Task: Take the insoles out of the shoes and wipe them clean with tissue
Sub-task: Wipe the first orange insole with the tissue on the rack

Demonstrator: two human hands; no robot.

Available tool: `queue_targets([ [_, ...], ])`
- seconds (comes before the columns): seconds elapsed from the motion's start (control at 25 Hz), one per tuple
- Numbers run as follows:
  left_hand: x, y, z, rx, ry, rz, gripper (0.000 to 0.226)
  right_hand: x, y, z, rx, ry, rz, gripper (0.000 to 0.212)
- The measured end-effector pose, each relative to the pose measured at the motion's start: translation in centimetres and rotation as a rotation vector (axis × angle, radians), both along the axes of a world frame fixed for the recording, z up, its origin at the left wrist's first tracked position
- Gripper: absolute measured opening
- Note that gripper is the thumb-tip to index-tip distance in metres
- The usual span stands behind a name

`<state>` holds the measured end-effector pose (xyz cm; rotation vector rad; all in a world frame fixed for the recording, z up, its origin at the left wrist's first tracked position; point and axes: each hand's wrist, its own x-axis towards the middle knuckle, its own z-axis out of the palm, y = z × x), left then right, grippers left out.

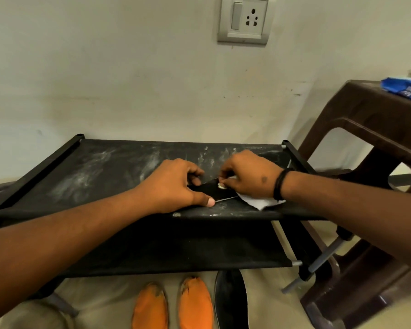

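Observation:
A black insole [220, 192] lies flat on the dusty top shelf of a black fabric shoe rack [105, 172]. My left hand [176, 184] holds its near end down, thumb at the front edge and fingers curled over the far edge. My right hand [249, 176] pinches a white tissue [261, 202] against the insole's right part; the tissue sticks out from under the palm. Another black insole [274, 157] shows behind my right hand. On the floor lie two orange insoles [150, 307] [195, 302] and a black insole [231, 298].
A brown plastic stool [365, 129] stands to the right of the rack with a blue packet [405, 87] on top. A wall with a switch and socket plate [243, 19] is right behind. The rack's lower shelf [176, 248] hangs underneath.

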<state>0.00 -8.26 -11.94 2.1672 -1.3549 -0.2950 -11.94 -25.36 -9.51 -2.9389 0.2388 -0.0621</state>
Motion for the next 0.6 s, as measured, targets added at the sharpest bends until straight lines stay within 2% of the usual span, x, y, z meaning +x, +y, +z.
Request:
queue_targets([
  [0.12,-0.1,0.2,0.0,0.011,-0.002,0.006,0.066,1.9,2.0,-0.8,-0.034,-0.067,0.0,0.015],
  [0.32,-0.1,0.4,-0.1,-0.011,0.013,0.005,0.048,1.1,3.4,-0.8,-0.029,0.005,0.123,0.015],
  [0.48,-0.2,-0.1,-0.1,-0.01,-0.014,0.006,0.074,0.6,0.5,0.0,-0.085,0.015,-0.043,0.014],
  [0.6,-0.3,0.0,0.1,0.005,-0.021,0.011,0.071,1.6,0.9,-0.5,-0.085,-0.054,-0.086,0.014],
])
